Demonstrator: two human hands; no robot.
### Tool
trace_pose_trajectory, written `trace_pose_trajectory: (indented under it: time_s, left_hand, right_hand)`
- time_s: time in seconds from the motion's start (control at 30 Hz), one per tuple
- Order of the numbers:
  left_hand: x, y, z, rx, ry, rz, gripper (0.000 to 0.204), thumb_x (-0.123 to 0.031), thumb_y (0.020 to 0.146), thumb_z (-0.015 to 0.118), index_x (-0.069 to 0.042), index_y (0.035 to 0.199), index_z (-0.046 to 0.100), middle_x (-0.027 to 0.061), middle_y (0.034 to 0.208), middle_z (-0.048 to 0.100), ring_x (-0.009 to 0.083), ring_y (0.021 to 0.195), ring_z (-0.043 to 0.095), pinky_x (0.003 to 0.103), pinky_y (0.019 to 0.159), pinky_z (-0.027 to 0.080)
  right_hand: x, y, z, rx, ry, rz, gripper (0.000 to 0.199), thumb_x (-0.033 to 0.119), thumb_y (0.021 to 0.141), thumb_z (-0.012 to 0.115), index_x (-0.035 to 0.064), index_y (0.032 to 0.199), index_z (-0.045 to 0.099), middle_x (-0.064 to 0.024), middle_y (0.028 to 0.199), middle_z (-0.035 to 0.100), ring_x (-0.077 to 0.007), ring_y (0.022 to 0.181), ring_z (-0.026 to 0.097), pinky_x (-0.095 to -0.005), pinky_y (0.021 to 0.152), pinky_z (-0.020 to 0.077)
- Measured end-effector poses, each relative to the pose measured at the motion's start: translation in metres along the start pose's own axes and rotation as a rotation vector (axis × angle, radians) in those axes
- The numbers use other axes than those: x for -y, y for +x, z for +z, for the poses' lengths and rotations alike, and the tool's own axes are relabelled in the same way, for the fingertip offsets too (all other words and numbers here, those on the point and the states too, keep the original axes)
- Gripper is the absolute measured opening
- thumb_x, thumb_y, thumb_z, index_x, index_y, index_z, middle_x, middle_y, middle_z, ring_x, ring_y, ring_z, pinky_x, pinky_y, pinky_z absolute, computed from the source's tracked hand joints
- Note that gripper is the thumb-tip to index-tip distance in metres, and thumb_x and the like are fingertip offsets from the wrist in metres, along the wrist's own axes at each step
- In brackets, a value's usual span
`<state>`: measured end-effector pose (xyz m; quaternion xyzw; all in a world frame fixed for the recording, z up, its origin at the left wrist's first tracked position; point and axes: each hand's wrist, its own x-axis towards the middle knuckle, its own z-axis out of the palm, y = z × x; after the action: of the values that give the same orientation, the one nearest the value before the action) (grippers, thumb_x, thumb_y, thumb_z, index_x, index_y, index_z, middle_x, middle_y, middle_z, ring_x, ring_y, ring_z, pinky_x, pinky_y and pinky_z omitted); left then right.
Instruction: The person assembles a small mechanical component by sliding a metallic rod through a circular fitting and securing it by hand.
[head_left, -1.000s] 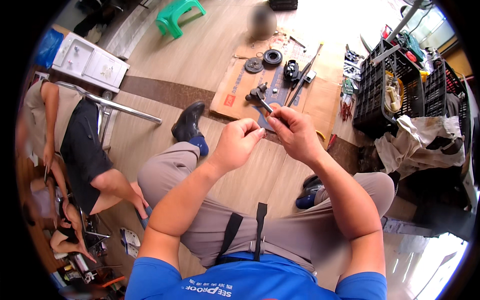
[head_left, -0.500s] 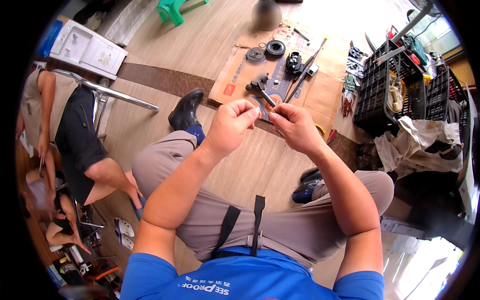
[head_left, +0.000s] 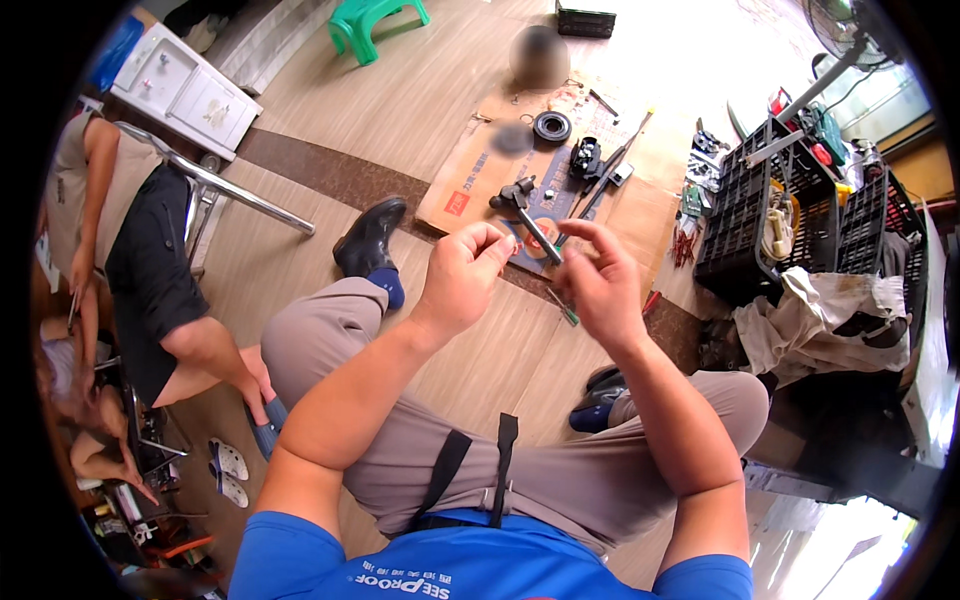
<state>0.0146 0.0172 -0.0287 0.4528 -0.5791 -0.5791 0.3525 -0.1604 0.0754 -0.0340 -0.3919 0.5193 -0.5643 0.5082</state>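
At 6 o'clock, a blue shirt [head_left: 470, 565] is cut off by the lower edge. Both forearms are raised from it over grey trousers [head_left: 560, 480]. The left hand [head_left: 462, 278] is seen at centre, fingers curled narrowly, thumb and forefinger pinched together at the tip; what is pinched is too small to make out. The right hand [head_left: 600, 285] is held just beside it at 3 o'clock, fingers loosely spread and half open; a thin green-tipped piece [head_left: 563, 307] shows at its lower edge, but whether it is gripped or lies on the floor behind cannot be told.

Beyond the hands, at 12 o'clock, a flattened cardboard sheet [head_left: 470, 190] lies on the wooden floor. On it a hammer [head_left: 525, 205] is partly hidden by the fingertips. Farther out a round black bearing-like part [head_left: 551, 126] and a dark tool cluster [head_left: 588, 160] are seen; small details there are blurred.

At 2 o'clock, black plastic crates [head_left: 745, 215] hold items that cannot be told apart. At 9 o'clock, another person's legs [head_left: 160, 290] are visible, the upper body cut off. A green stool [head_left: 372, 22] stands at 11 o'clock, cropped by the rim.
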Motion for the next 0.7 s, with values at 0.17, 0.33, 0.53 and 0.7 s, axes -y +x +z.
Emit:
trace_pose_trajectory:
  time_s: [0.17, 0.33, 0.53, 0.7]
  left_hand:
    - [-0.001, -0.004, 0.006, 0.015, -0.038, 0.039, 0.018, -0.013, 0.096, 0.058, 0.0, 0.085, 0.063, -0.0009, 0.071, 0.058, 0.0052, 0.063, 0.049, 0.023, 0.057, 0.041]
    - [-0.001, -0.002, 0.003, 0.02, -0.059, -0.003, 0.018, -0.012, 0.097, 0.058, 0.001, 0.085, 0.063, 0.001, 0.074, 0.061, 0.0063, 0.066, 0.052, 0.023, 0.061, 0.044]
    - [0.0, -0.003, 0.003, 0.026, -0.1, -0.05, 0.018, -0.012, 0.096, 0.059, 0.001, 0.085, 0.063, 0.0009, 0.074, 0.062, 0.0059, 0.067, 0.052, 0.022, 0.06, 0.044]
    - [0.002, -0.005, 0.004, -0.011, 0.047, -0.011, 0.018, -0.011, 0.096, 0.06, 0.002, 0.084, 0.063, 0.0015, 0.074, 0.063, 0.0057, 0.067, 0.054, 0.023, 0.06, 0.045]
  right_hand:
    - [-0.001, -0.008, 0.019, 0.178, 0.225, 0.102, 0.032, 0.006, 0.098, 0.053, -0.0025, 0.129, 0.05, -0.005, 0.089, 0.064, -0.0105, 0.071, 0.063, -0.0237, 0.06, 0.0506]
    - [-0.013, -0.004, 0.016, 0.19, 0.119, 0.111, 0.016, 0.009, 0.097, 0.056, -0.0023, 0.109, 0.058, -0.004, 0.081, 0.062, -0.0092, 0.068, 0.06, -0.0234, 0.059, 0.0496]
    - [-0.017, -0.007, 0.019, 0.088, -0.075, -0.004, 0.011, 0.01, 0.095, 0.061, -0.0006, 0.095, 0.063, -0.0022, 0.069, 0.061, -0.0079, 0.057, 0.057, -0.0237, 0.052, 0.0476]
    - [-0.012, -0.009, 0.02, 0.09, -0.178, -0.027, 0.011, 0.01, 0.093, 0.063, -0.0008, 0.092, 0.064, -0.0031, 0.066, 0.062, -0.0073, 0.054, 0.056, -0.0247, 0.05, 0.0468]
